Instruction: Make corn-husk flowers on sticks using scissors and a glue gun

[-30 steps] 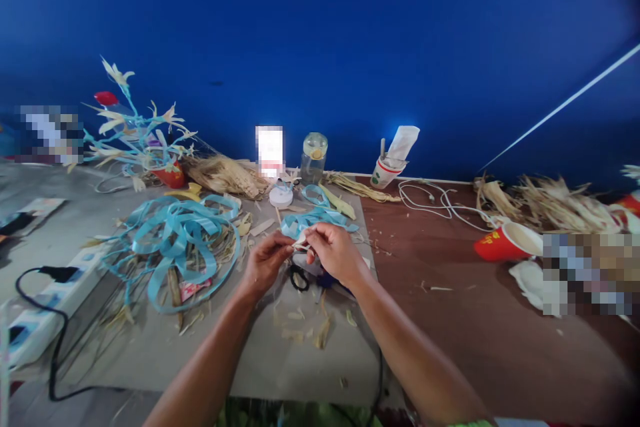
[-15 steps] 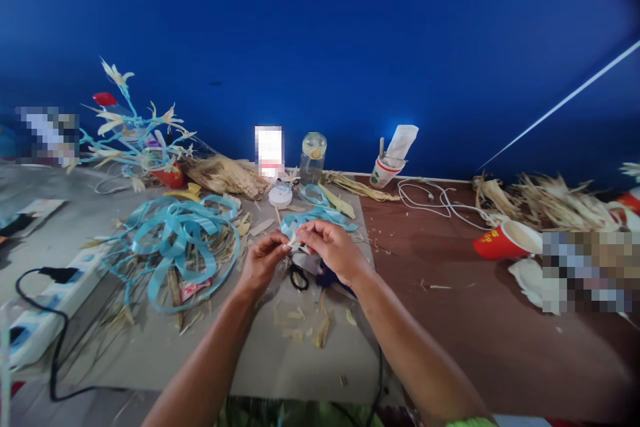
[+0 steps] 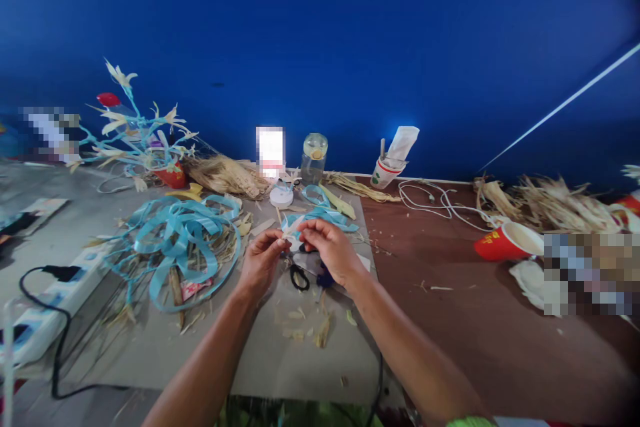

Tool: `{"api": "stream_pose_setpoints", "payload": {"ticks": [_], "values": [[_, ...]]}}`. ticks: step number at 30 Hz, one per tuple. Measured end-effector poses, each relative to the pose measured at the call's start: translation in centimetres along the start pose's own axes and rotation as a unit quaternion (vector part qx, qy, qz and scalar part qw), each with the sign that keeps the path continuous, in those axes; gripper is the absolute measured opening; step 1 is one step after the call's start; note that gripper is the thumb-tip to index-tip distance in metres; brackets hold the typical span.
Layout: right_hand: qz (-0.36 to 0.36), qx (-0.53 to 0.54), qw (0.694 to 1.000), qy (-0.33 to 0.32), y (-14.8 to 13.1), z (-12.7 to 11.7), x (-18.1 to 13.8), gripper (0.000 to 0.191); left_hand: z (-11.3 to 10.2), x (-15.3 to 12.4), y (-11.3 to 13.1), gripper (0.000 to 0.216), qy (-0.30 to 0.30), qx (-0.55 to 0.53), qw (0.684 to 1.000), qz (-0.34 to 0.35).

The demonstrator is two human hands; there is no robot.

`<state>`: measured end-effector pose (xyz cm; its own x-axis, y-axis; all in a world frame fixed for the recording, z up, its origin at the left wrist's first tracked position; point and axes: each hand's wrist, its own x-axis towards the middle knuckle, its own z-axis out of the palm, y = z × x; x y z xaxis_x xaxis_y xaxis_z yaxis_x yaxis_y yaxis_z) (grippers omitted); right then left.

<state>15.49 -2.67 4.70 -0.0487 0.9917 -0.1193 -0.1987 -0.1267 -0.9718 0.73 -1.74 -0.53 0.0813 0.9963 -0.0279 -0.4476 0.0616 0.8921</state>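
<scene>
Over the middle of the grey board, my left hand pinches a small pale husk flower by its base, its narrow white petals pointing up and right. My right hand is close beside the petals with thumb and fingers curled together; whether its fingertips grip a petal is hard to make out. Under the hands lie black-handled scissors and a dark blue object, both partly hidden. Light blue ribbon lies just behind the fingers.
Left are a heap of blue ribbon, a white power strip and a blue branch with husk flowers. A glass jar, a lit screen and a white cup stand behind. A red paper cup lies right.
The pale petals now stick out upward between my hands and show more. My right fingers have shifted slightly off them, while my left hand has stayed nearly in place.
</scene>
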Motion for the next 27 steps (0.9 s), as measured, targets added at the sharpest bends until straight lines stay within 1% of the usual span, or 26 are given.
{"api": "stream_pose_setpoints", "payload": {"ticks": [3, 6, 11, 15, 17, 21, 24, 27], "values": [[-0.029, -0.062, 0.997, -0.018, 1.1, 0.7, 0.1, 0.011, 0.0, 0.0, -0.2, 0.02, -0.007, 0.007, 1.0, -0.003], [-0.054, -0.083, 0.995, -0.009, 1.5, 1.2, 0.0, 0.01, -0.1, 0.0, -0.3, 0.02, -0.011, 0.024, 1.0, -0.002], [-0.059, -0.103, 0.993, 0.008, 1.3, 1.2, -0.2, 0.012, 0.1, -0.1, 0.0, 0.017, -0.017, 0.087, 0.995, 0.05], [-0.059, -0.11, 0.992, 0.016, 1.2, 1.2, -0.2, 0.013, 0.4, -0.3, 0.6, 0.015, -0.007, 0.134, 0.987, 0.09], [-0.051, -0.094, 0.994, 0.01, 1.3, 1.1, -0.1, 0.014, 0.5, -0.5, 0.8, 0.016, -0.009, 0.142, 0.986, 0.089], [-0.032, -0.05, 0.998, 0.001, 1.1, 0.9, 0.0, 0.017, 0.4, -0.7, 0.9, 0.019, -0.034, 0.142, 0.986, 0.076], [-0.023, -0.034, 0.999, -0.017, 1.0, 1.0, 0.0, 0.018, 0.0, -0.5, 0.5, 0.02, -0.042, 0.114, 0.991, 0.062], [-0.007, -0.022, 0.999, -0.035, 1.0, 1.2, 0.0, 0.019, -0.3, -0.3, 0.2, 0.02, -0.059, 0.084, 0.994, 0.032]]}}
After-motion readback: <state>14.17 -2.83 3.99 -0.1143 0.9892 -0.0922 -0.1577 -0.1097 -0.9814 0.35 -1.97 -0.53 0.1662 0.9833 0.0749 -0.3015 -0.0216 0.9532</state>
